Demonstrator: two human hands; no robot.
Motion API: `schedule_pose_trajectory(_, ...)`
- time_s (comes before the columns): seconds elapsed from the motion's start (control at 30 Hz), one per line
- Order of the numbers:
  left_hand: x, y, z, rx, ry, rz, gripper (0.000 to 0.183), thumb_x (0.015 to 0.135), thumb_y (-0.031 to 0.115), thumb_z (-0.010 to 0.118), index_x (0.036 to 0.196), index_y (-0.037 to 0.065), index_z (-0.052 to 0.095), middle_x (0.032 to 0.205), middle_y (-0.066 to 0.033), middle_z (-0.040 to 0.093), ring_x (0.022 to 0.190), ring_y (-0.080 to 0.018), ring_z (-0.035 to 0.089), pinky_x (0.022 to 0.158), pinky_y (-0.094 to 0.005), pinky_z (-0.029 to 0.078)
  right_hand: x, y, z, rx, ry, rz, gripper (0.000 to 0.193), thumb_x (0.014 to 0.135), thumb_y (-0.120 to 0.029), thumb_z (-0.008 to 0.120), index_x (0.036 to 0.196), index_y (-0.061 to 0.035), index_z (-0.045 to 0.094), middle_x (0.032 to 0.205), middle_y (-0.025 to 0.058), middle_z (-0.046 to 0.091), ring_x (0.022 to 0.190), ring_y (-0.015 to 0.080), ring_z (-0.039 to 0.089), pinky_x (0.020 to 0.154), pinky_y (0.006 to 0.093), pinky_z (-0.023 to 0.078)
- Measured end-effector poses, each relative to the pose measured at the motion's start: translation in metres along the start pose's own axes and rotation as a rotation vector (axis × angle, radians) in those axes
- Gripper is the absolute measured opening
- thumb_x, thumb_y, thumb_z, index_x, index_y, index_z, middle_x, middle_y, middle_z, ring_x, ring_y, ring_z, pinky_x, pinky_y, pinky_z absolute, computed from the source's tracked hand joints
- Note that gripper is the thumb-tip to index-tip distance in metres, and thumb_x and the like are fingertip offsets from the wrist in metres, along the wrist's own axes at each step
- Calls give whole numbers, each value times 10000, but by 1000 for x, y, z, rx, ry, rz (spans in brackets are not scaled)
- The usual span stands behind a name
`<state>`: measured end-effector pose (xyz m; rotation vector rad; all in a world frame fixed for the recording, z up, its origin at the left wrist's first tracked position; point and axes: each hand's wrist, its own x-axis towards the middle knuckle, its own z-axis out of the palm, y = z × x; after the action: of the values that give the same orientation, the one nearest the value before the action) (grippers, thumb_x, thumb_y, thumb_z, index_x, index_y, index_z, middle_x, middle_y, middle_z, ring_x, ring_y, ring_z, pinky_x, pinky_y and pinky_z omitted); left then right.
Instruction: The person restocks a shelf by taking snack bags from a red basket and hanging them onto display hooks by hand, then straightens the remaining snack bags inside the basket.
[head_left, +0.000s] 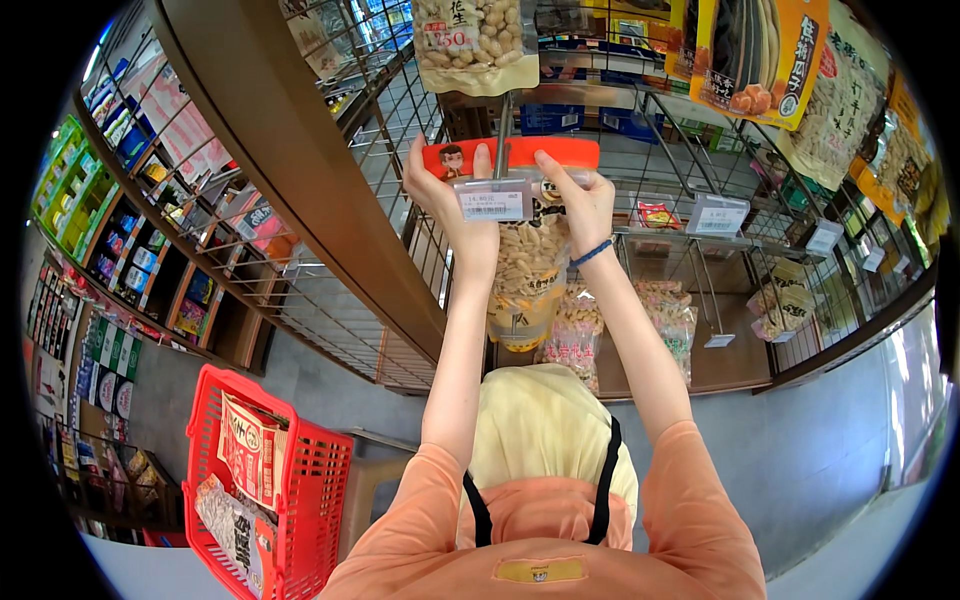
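Observation:
A clear bag of pale seeds or nuts [527,255] with a red top edge hangs at a metal display hook, its lower part yellowish. My left hand [447,195] grips the left end of the red top, thumb on its front. On the right end, my right hand [582,198] pinches the same strip with its thumb in front; a blue braided band circles that wrist. Between my hands, the hook's price tag [497,203] covers part of the bag's upper front. The fingers behind the red strip are mostly hidden.
A bag of peanuts [475,45] hangs above, and orange snack bags [760,60] hang at upper right. More nut bags [575,335] rest on the bottom shelf. A brown post [300,170] rises at left. A red basket [325,480] holding packets stands at lower left.

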<state>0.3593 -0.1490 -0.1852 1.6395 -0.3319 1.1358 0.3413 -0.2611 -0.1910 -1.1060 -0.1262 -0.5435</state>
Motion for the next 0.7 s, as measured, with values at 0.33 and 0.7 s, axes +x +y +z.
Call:
schedule_pose_trajectory(0.33, 24, -26, 33, 124, 89, -79, 539, 753, 241, 629, 1163, 31, 349, 1080, -192, 354, 952, -291, 402, 799, -357, 343, 41, 22, -4, -38, 21, -27, 177, 705, -162, 680, 676, 7, 634, 615, -21, 572, 529, 17, 445, 487, 177, 333)
schedule_pose_trajectory(0.7, 27, -47, 45, 72, 15, -51, 277, 791, 157, 584, 1039, 69, 497, 944, -98, 347, 817, -165, 359, 714, -260, 332, 57, 32, -10, -92, -8, 7, 176, 697, -168, 689, 715, 1, 640, 652, -8, 579, 570, 32, 470, 528, 180, 344)
